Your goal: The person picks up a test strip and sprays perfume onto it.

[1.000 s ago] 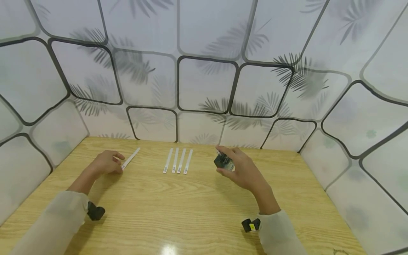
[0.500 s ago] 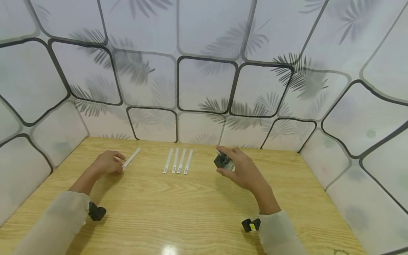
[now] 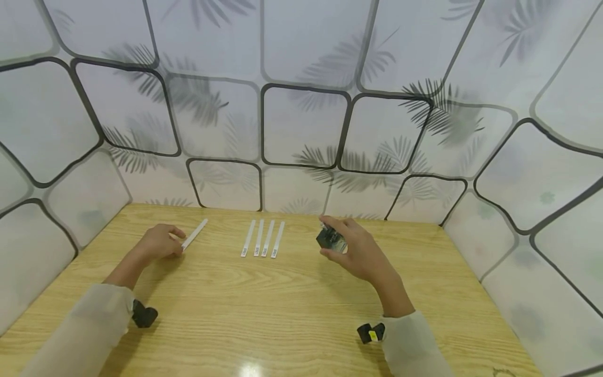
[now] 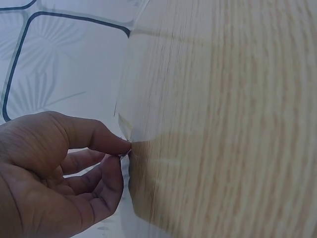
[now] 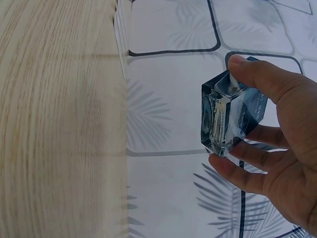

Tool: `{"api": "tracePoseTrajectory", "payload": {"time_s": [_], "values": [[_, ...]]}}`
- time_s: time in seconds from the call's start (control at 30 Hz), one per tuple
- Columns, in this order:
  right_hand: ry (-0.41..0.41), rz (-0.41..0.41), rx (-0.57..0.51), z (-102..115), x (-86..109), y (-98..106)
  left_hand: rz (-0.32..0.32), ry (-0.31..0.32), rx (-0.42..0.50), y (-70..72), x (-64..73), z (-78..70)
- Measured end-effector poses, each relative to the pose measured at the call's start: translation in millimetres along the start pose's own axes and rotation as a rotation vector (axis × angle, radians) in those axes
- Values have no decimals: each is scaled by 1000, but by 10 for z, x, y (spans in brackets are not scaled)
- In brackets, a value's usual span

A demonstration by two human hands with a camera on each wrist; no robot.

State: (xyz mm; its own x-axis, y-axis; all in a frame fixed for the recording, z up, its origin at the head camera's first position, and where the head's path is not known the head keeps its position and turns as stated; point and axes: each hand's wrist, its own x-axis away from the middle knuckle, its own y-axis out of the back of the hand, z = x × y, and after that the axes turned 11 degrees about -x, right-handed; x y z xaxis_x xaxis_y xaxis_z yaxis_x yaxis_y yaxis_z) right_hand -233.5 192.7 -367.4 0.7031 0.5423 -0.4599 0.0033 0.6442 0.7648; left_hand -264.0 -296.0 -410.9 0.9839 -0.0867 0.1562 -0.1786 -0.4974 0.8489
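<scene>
My left hand (image 3: 159,242) is low over the table's left side, thumb and forefinger pinching the near end of a white paper test strip (image 3: 194,234). The left wrist view shows the fingertips (image 4: 125,146) meeting at the tabletop; the strip is hard to make out there. My right hand (image 3: 360,251) holds a dark glass perfume bottle (image 3: 330,239) above the table, right of centre. Seen from the right wrist, the faceted bottle (image 5: 228,111) is tilted between thumb and fingers. Several more white strips (image 3: 263,238) with small printed labels lie side by side between the hands.
The light wooden table (image 3: 245,309) ends against a patterned backdrop (image 3: 301,131) at the back and both sides. A black wrist device (image 3: 143,314) sits at the left cuff, another wrist device (image 3: 371,333) at the right cuff.
My left hand has crept slightly right along the strip, and its fingers now cover the printed end. The right hand and the perfume bottle stay put.
</scene>
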Motion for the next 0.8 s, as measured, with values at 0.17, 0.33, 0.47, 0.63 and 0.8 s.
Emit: {"api": "tracePoseTrajectory", "payload": {"time_s": [0.17, 0.33, 0.47, 0.63, 0.8], "values": [[2, 0, 3, 6, -5, 1, 2, -23, 12, -19, 9, 13], [6, -1, 0, 14, -13, 0, 23, -34, 21, -6, 38, 26], [10, -4, -1, 20, -20, 4, 35, -37, 53, 5, 54, 10], [4, 5, 6, 15, -20, 0, 33, -65, 84, -20, 46, -36], [3, 9, 4, 18, -8, -6, 50, -90, 133, -81, 38, -125]]}}
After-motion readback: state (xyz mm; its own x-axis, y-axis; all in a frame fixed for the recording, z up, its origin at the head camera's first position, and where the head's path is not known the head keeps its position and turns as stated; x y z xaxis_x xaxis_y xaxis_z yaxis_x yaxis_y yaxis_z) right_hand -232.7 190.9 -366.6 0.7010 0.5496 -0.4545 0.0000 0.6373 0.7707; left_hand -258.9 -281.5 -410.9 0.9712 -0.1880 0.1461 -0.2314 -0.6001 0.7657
